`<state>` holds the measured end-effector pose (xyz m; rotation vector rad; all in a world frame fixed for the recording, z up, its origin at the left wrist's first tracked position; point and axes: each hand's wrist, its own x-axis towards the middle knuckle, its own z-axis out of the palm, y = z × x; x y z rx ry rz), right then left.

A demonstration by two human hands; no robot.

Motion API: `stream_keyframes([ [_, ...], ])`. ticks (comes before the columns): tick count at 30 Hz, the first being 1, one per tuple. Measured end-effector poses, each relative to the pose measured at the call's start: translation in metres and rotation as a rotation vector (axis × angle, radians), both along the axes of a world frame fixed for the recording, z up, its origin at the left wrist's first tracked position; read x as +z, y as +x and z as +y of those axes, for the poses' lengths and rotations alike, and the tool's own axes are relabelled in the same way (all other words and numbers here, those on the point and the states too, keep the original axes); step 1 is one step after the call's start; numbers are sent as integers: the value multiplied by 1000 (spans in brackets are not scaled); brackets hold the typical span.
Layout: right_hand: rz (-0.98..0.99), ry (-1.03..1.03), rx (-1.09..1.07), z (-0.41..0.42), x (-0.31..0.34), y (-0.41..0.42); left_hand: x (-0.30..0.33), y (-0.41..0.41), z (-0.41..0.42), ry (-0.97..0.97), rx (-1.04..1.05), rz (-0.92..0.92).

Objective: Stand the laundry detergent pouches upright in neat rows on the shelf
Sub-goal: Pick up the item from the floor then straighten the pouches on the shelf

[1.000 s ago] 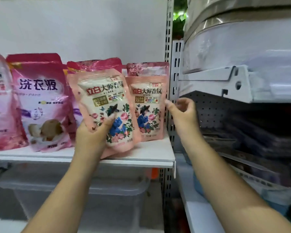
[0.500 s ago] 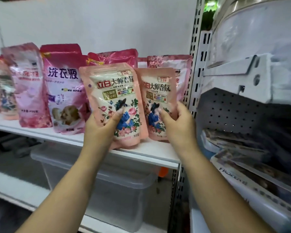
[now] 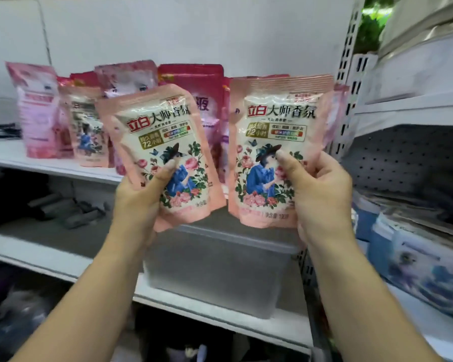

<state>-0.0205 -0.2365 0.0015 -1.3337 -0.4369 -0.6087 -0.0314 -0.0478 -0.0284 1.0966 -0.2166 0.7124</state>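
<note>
Pouches face outward, one gripped low in the left hand [image 3: 139,202], one in the right hand [image 3: 322,202], probably for squaring up on the shelf [image 3: 50,163].

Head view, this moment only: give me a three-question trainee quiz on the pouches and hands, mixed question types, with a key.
1. True or false: the left pouch is resting on the shelf.
2. What does the right hand hold? A) a clear bin B) the right pouch C) nothing
3. Fill in: the left hand grips its pouch with the ____ pressed on the printed front.

Key
1. False: it is held in the air, tilted, in front of the shelf.
2. B: thumb on the front, the other fingers hidden behind.
3. Thumb.
</note>
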Motion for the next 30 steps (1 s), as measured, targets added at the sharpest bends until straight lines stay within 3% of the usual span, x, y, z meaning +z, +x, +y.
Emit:
stream_keyframes([
  [8,134,237,228,164,-34,-53,-28,-74,170,33,89,93],
  [17,204,201,328,284,-30,-56,-39,-111,273,-9,253,127],
  [30,133,130,398,386,-18,49,-18,-43,364,120,526,219],
])
